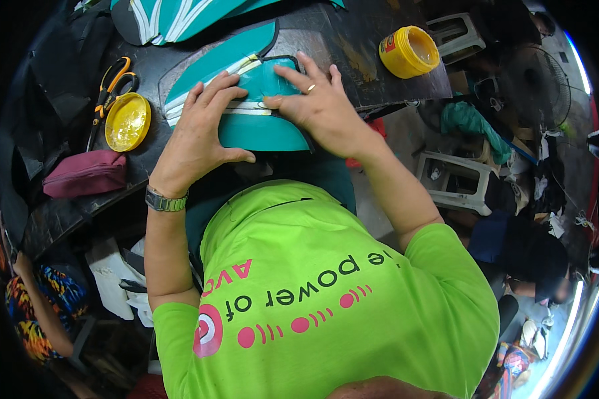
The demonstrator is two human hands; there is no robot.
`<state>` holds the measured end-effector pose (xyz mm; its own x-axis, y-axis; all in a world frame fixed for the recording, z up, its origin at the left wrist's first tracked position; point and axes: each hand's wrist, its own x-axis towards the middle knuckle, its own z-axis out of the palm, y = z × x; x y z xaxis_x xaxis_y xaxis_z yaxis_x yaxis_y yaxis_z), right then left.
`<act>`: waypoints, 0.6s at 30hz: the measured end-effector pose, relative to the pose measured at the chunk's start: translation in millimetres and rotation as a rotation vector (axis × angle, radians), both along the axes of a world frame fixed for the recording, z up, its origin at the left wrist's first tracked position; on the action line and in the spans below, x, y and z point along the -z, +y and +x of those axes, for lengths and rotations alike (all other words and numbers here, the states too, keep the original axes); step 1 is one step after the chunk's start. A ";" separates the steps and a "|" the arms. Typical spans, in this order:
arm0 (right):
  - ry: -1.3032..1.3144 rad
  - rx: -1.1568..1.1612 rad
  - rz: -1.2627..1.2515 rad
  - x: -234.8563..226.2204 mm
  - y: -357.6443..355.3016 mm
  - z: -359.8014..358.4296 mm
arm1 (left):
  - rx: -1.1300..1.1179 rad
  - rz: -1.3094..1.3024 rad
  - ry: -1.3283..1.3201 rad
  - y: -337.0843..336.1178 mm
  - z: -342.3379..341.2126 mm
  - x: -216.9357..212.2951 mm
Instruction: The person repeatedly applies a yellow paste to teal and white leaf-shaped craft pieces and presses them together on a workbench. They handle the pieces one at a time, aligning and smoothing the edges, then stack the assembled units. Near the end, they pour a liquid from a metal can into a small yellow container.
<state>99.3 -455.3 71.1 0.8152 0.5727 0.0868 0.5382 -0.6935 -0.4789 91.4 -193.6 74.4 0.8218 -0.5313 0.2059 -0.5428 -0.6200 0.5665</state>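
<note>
A flat, curved teal fabric piece [259, 135] with black edging and white stripes lies at the table's near edge. My left hand [203, 133] rests over its left part, fingers stretched onto the stripes and thumb spread apart near the lower edge. On the piece's right side lies my right hand [323, 106], wearing a ring, with fingers spread. Its thumb and index finger touch a smaller glossy teal patch [258, 80] between the white stripes. Neither hand is closed around the piece. Part of its left side is hidden under my left hand.
Left on the dark table [353, 40] are orange-and-black scissors [116, 80], a yellow lid [128, 123] and a maroon pouch [86, 174]. An open yellow jar [408, 53] stands right; more teal pieces [206, 14] lie behind. Stools [454, 183] and a fan [536, 83] are beyond.
</note>
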 end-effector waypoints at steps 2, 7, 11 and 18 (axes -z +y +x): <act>0.213 0.066 0.248 -9.6 -6.7 18.8 | 0.013 0.014 -0.052 -0.2 1.6 -2.0; 0.333 0.206 0.745 -11.1 -5.5 57.8 | -0.150 0.064 -0.221 -13.1 17.7 3.6; 0.007 0.198 0.333 9.5 5.3 88.1 | -0.193 0.072 -0.239 -15.6 26.2 10.7; -0.322 0.246 -0.157 43.0 24.1 92.1 | -0.180 0.039 -0.251 -12.3 23.2 14.8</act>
<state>191.4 -431.2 28.2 0.8744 0.3916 0.2864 0.4528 -0.8707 -0.1920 114.6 -205.9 59.5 0.8292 -0.3935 0.3970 -0.5426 -0.7373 0.4025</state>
